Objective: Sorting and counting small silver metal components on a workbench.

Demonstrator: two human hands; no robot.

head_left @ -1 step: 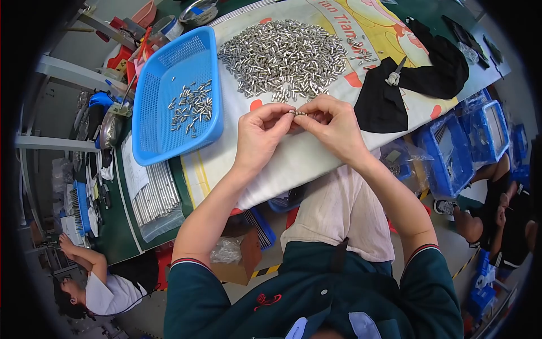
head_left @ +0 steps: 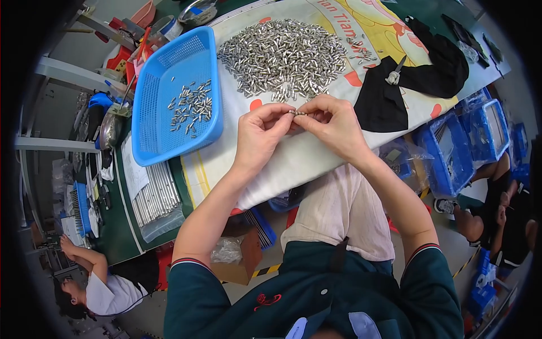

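Over the near edge of the cloth-covered table, my left hand and my right hand meet fingertip to fingertip. Both are pinched on a small metal pin, which shows between the thumbs and forefingers; the other fingers curl behind and are partly hidden. Just beyond them spreads a large heap of small silvery metal pins. To the left stands a blue perforated plastic basket, with a smaller batch of similar pins lying in it.
Black cloth with a small knife on it lies at right. Bagged metal rods rest left of the basket. Blue bins stand beyond the table's right edge. A cardboard box sits below. Other people are at far left and right.
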